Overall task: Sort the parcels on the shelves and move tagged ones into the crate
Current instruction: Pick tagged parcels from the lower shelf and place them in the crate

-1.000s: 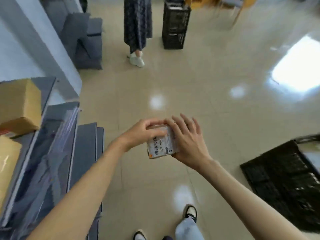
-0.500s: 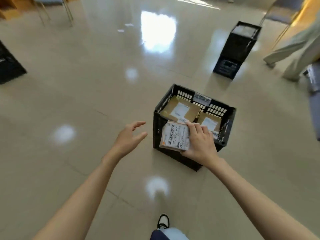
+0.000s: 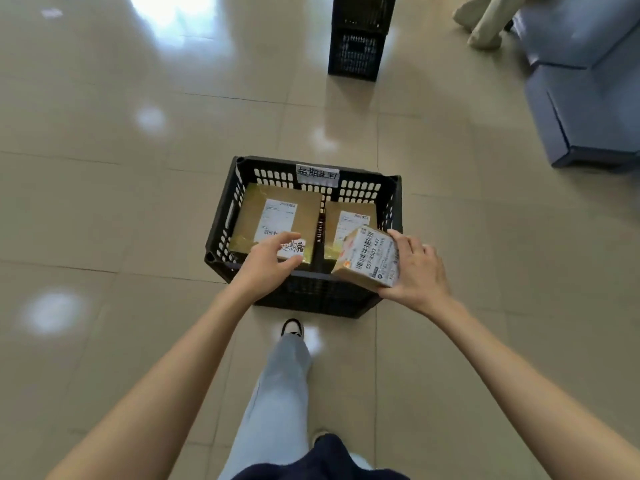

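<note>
A parcel-sorting room or depot: a glossy tiled floor (image 3: 104,188), a black slatted crate (image 3: 221,237) with a handwritten tag holding labelled cardboard parcels (image 3: 277,216), a second black crate (image 3: 356,46) farther off, and stacked grey-blue bins (image 3: 588,98).

Bright, even indoor lighting with floor glare.
The glossy tiled floor (image 3: 104,209) is reflecting a large window glare at top left and several round lamp spots. Soft shadows are falling beneath the crate (image 3: 311,299). Wide-angle distortion is bending the edges; fine detail is appearing slightly soft.
</note>
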The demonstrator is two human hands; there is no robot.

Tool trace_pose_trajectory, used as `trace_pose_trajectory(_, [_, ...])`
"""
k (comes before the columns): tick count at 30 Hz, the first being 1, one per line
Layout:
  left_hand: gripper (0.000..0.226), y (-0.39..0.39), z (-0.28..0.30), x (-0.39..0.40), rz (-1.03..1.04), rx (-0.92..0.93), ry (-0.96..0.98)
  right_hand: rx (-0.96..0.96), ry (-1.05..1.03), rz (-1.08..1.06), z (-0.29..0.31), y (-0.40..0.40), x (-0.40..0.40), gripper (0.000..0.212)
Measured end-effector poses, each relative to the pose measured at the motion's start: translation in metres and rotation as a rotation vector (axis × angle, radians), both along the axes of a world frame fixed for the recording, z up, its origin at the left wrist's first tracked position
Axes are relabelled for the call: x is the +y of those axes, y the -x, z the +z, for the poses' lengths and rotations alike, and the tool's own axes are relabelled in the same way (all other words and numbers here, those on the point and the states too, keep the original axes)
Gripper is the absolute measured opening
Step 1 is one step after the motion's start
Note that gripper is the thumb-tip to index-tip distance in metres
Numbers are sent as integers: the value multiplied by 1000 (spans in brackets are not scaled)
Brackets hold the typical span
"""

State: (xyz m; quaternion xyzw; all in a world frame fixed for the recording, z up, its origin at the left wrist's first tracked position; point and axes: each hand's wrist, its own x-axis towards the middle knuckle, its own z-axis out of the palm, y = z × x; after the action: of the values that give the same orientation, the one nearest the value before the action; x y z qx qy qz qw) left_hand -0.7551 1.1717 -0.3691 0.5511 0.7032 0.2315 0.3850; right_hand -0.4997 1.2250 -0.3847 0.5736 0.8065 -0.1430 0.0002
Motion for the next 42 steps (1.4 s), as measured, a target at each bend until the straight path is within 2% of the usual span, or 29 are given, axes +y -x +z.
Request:
trace_pose_trajectory(7, [41,25,-70,105,-71,23,101,-59,118,-28,-75,39,83,97])
trace_pose_trajectory(12, [40,15,-127,137,-81,-39,237,-142,220,-34,-134,45,105,93])
trace_pose_trajectory(19, [40,8,-194,155,14,-95,327,-307,345,188,-211,37,120,91])
trace_pose_trajectory(25, [41,4,-225,164,84,-103,382,-414,373,280,-256,37,131,88])
trace_pose_trajectory(27, [41,2,-228,166,107,-108,387,-439,387,293,-264,36,132,87])
trace_pose_trajectory(32, [42,-3,-223,171,124,-118,374,-447,421,282,-263,30,134,99])
trace_pose_trajectory(42, [43,6,-167,165,266,-109,290,-311,308,339,-193,45,157,84])
